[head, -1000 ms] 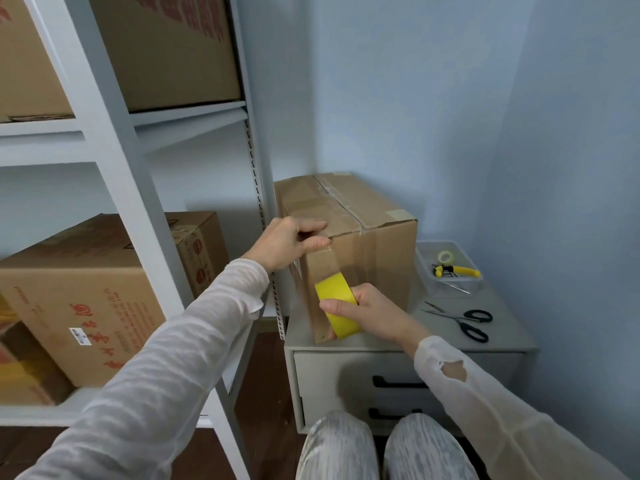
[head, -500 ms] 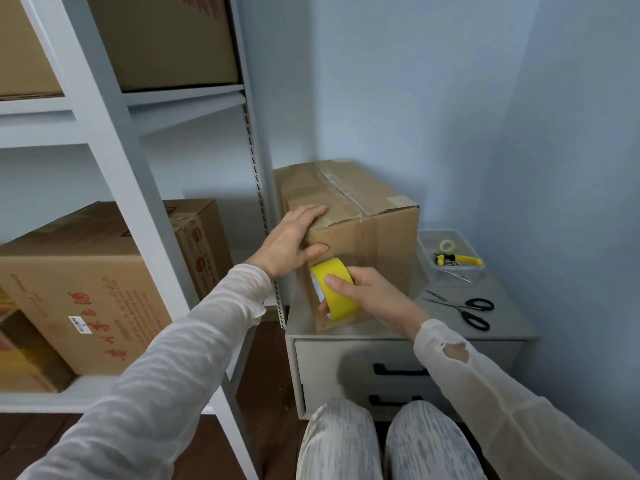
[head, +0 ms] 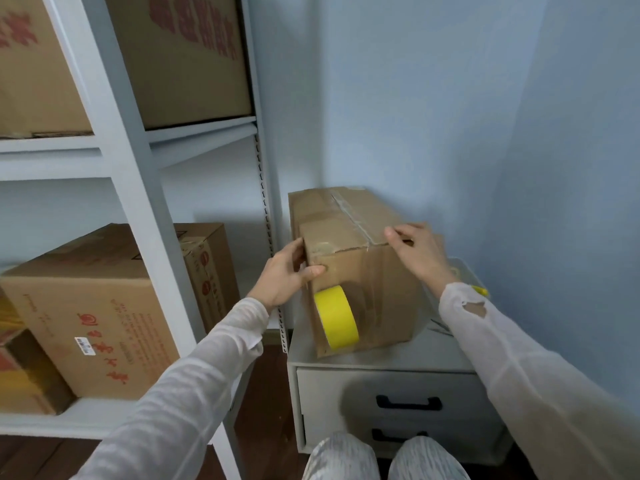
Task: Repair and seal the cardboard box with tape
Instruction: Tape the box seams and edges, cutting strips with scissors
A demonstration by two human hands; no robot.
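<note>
The brown cardboard box point(head: 381, 289) sat on the white two-drawer cabinet point(head: 398, 358), along its top's left edge and close to the front edge. The left hand point(head: 287, 271) gripped the box's near upper left corner, thumb on the front face. The right hand point(head: 420, 258) lay nearly flat on the top's right edge, holding nothing. The yellow tape roll point(head: 337, 318) hung unheld against the front face. Turning the box probably called for a slow pivot, because the white shelving post point(head: 273, 237) crowded its left.
</note>
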